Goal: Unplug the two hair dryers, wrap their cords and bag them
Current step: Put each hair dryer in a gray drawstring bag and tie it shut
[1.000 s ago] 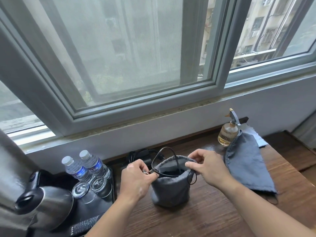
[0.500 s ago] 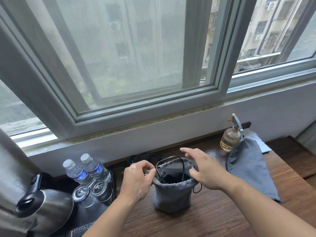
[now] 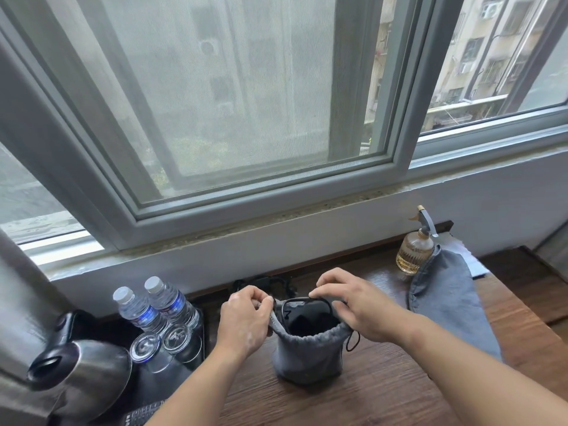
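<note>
left hand (image 3: 246, 321) pinches grey bag (image 3: 307, 358) rim | right hand (image 3: 365, 309) fingers (image 3: 325, 291) hold cord (image 3: 296, 300) at mouth | grey bag upright on table (image 3: 384, 395)

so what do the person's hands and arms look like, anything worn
The left hand and right hand are bare: no gloves, rings or watch show. The left arm and right arm are bare too, with no sleeve up to the frame edge.

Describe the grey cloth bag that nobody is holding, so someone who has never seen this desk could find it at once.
On the brown wooden desk under the window, look right to the amber glass spray bottle. The flat grey cloth bag lies right beside it. Unlike the upright grey drawstring pouch gripped by the left hand and right hand, it lies limp and untouched.
</note>
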Motion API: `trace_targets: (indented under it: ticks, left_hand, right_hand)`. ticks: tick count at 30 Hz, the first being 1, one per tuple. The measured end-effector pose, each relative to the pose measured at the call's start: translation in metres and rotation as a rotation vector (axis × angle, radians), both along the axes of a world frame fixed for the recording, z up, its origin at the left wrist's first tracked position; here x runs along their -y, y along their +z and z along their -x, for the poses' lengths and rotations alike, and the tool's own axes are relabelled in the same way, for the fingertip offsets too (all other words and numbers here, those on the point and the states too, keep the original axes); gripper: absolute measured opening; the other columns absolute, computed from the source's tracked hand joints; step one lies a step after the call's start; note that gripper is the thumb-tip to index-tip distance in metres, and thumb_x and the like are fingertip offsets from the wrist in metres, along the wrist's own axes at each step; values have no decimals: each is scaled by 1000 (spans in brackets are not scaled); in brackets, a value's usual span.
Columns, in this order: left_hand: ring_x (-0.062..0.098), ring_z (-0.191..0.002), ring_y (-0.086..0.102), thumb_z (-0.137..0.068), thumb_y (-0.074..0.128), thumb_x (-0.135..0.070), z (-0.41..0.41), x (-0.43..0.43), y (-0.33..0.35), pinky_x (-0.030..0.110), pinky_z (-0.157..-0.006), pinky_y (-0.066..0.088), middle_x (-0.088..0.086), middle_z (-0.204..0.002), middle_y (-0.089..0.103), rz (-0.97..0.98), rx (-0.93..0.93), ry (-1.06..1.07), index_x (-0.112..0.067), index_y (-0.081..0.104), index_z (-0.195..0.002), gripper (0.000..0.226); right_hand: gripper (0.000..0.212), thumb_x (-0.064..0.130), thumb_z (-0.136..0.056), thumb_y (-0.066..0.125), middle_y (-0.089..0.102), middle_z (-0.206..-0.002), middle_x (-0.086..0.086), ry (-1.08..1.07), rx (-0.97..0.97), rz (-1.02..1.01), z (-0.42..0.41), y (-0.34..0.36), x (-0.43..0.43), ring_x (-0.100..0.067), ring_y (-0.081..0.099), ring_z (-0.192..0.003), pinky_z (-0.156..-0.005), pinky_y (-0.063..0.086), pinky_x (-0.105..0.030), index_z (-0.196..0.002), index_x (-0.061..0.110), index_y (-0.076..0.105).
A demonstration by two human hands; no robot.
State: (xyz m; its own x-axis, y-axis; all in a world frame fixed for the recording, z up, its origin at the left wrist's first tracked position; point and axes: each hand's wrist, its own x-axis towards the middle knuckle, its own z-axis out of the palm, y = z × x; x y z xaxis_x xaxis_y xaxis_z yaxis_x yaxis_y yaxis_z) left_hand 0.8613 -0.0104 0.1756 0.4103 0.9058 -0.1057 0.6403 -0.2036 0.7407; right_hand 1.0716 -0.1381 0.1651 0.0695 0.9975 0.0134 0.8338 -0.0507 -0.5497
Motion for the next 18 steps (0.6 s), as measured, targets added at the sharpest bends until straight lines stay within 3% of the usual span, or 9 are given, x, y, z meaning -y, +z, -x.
trace_targets:
  ticks: [2,7,10,14,16,18]
  left_hand:
    - [8,-61,66,-89,65,-23,-1,1,1,35,-73,57,-13,-53,67,-29,-6,15,-22,66,-69,20]
    - [18,-54,67,-92,62,-24,-1,0,-2,42,-69,58,-3,-53,68,1,45,32,-21,61,-72,20]
    - [14,-55,63,-94,61,-23,-2,3,1,28,-67,51,-2,-52,67,-52,48,47,-21,58,-73,22]
    - [11,-49,56,-95,60,-21,-1,5,4,14,-56,38,0,-53,65,-70,54,-6,-21,57,-74,22]
    - [10,-47,54,-96,60,-21,1,4,3,15,-57,41,0,-53,65,-81,55,-26,-22,56,-75,22]
    - [13,-48,59,-96,60,-23,3,5,3,30,-63,54,0,-54,66,-65,70,-48,-23,56,-76,20]
  right_hand:
    - [47,9,-91,49,41,-126,24,-11,6,19,-1,-1,3,-3,53,-111,-97,47,-28,-122,43,61]
    - [43,18,-95,45,31,-135,23,17,93,109,0,-6,6,-19,60,-104,-90,52,-41,-124,48,54]
    - [39,23,-98,43,28,-140,20,45,169,162,3,-3,2,-21,60,-107,-93,51,-41,-127,47,52]
    - [46,14,-88,46,38,-129,23,27,99,110,4,6,1,-17,59,-99,-89,50,-39,-119,44,57]
    - [62,11,-85,45,37,-132,21,21,102,111,4,9,0,-21,60,-96,-87,50,-39,-130,53,47]
    - [76,9,-85,43,33,-137,20,37,144,142,7,9,0,-24,59,-92,-86,50,-38,-139,61,30]
